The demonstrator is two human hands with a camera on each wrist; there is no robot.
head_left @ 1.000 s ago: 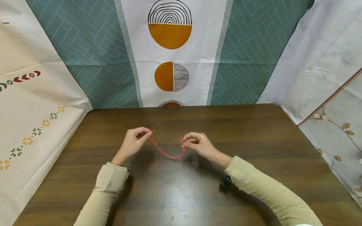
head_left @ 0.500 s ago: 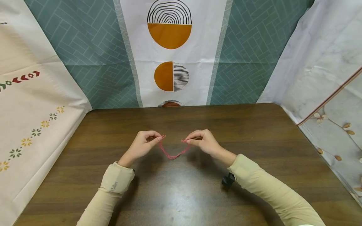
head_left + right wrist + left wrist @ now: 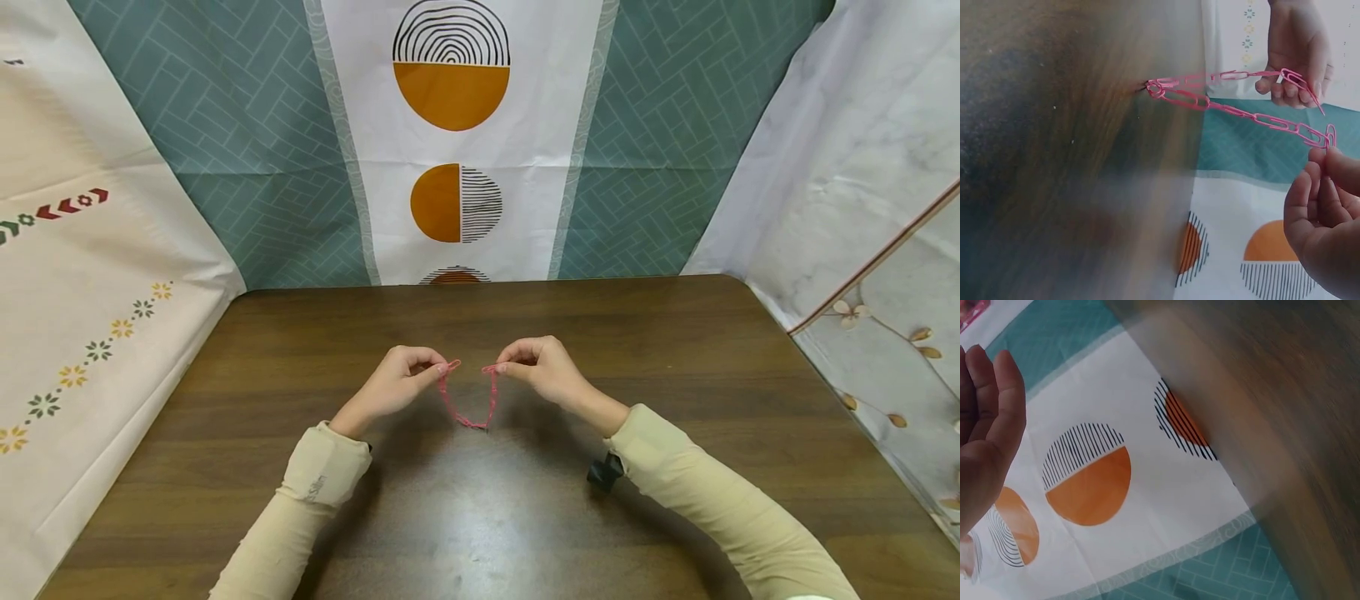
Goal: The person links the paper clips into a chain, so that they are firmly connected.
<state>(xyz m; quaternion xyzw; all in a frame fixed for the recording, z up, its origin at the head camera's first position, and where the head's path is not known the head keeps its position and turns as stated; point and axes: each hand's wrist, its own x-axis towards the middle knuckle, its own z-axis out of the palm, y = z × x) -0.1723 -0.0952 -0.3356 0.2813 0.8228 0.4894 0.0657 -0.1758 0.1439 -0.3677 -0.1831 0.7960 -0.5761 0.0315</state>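
Note:
A chain of linked pink paper clips hangs in a U between the two hands, its lowest part at or just above the table. My left hand pinches one end between thumb and fingers. At the other end, the thumb and fingertips of my right hand pinch the last clip. In the right wrist view the separate links of the paper clip chain show clearly, with the left hand beyond and the right hand nearer. The left wrist view has only part of the left hand, without its pinch.
Both hands are over a brown wooden table. A patterned cloth hangs behind its far edge, with light cloths at the left and right. A small black device sits under the right wrist.
My left hand has moved right, bringing the chain's ends closer together. The right hand has shifted slightly up and right. The chain's sag has gone from a shallow curve to a narrow U.

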